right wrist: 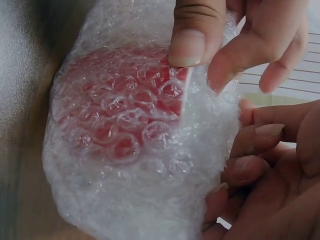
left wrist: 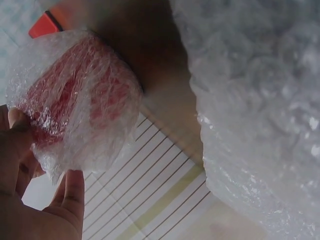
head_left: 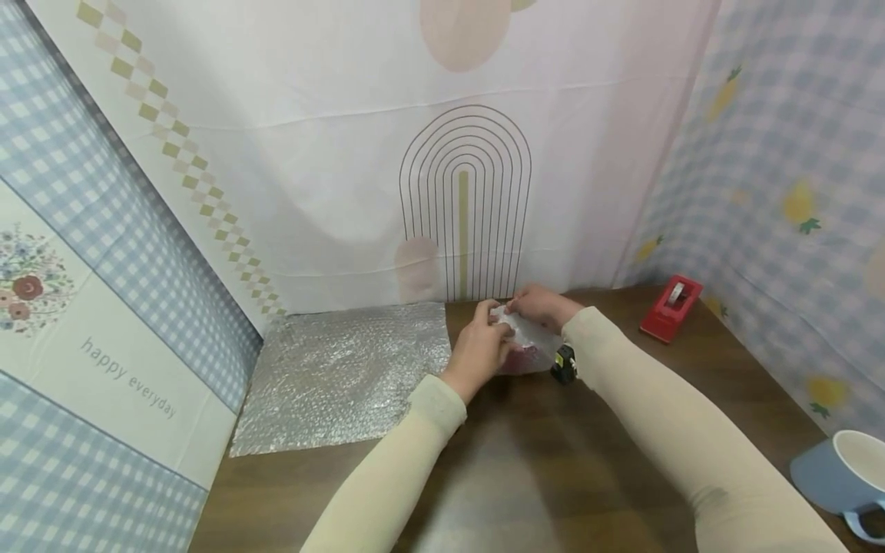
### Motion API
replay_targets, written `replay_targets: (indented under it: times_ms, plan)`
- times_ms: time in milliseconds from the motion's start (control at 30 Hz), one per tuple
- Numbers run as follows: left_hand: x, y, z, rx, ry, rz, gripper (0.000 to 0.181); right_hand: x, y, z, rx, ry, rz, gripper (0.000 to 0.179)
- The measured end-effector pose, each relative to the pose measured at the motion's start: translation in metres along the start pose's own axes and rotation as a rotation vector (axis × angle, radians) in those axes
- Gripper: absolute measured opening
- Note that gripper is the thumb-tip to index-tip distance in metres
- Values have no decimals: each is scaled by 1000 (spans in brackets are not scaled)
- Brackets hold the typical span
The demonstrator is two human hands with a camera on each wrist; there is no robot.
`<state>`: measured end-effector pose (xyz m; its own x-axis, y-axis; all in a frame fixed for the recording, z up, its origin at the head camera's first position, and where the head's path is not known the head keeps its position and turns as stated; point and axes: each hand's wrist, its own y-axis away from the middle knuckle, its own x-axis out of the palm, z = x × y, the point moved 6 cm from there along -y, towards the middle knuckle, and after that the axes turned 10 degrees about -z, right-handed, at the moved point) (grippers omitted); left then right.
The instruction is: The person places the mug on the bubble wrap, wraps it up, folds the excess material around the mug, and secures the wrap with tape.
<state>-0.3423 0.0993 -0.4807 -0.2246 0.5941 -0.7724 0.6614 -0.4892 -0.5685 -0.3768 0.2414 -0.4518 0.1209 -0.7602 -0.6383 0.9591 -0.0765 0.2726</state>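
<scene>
Fingers [right wrist: 187, 35] of my right hand [head_left: 542, 306] are curled over the top of the bundle [head_left: 522, 346], thumb tip pressing the loose edge of wrap down onto the red thing inside, prob. so the flap doesn't spring back. Left hand [head_left: 480, 349] cups it from the other side; in the left wrist view its thumb [left wrist: 17, 132] and a finger pinch the gathered wrap at the end, holding the fold tight. Bundle sits between both hands, near the back of the table [head_left: 539, 461], just in front of the curtain w/ the arch print; can't tell if it rests on the wood or is lifted a bit. What the red thing is, I can't say, the bubbles blur it. Spare sheet of bubble wrap [head_left: 342, 376] lies flat to the left of my hands, apart from them, within reach. Red tape dispenser [head_left: 671, 307] stands off to the right by the back corner, untouched, so the flap is held by fingers alone for now. Small dark gadget [head_left: 563, 362] on my right wrist, looks like the cam. Blue-and-white mug [head_left: 846, 476] at the near right edge, well apart.
</scene>
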Motion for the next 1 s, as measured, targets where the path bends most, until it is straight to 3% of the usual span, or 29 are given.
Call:
replay_targets:
  times_ms: [300, 667, 800, 1000]
  plan:
    - [-1, -9, 3, -31, 33, 125, 22, 4, 0, -1, 65, 13, 26, 40]
    - [0, -21, 5, 37, 45, 161, 24, 4, -8, 0, 69, 114, 29, 44]
    - [1, -26, 8, -8, 66, 199, 25, -2, -2, 4, 43, 106, 46, 28]
    - [1, -28, 9, -43, 76, 219, 24, -13, 12, 6, 38, 133, 149, 32]
